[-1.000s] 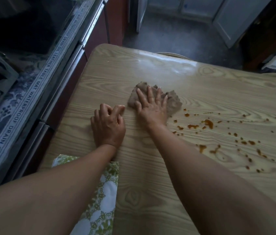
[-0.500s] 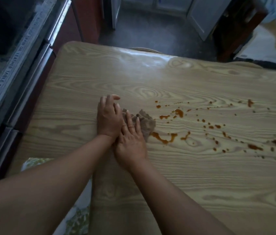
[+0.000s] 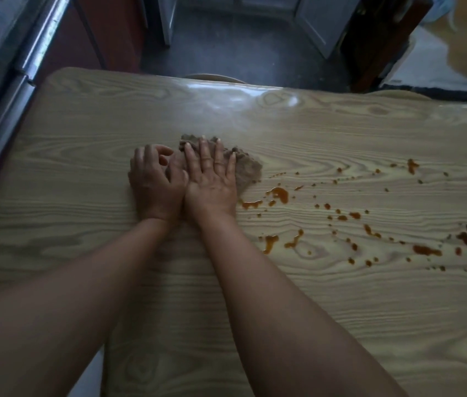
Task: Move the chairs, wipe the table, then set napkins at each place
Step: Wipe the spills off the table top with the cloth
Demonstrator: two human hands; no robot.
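Wood-grain table, glossy, seen from the head camera, with both bare forearms reaching out over it. The right hand lies flat, fingers straight and spread, pressing a crumpled brown cloth onto the top. The left hand sits touching it on the left, fingers curled against the cloth's edge; whether they pinch the cloth or merely rest there I cannot tell. The two hands are together, side by side, near the table's middle left.

Orange-brown sauce is spattered to the right of the cloth, the nearest blobs just beside it, smaller spots running on towards the right edge. The stretch left of the hands looks free of spots.

By my reading the wiping step is in hand and far from finished: most of the spatter is unwiped. No napkins are set at any place that shows, so that step appears not yet begun. A curved rim past the far edge may be a chair back, so I cannot judge the chair step.

No bowl, tray or other container shows in this view.
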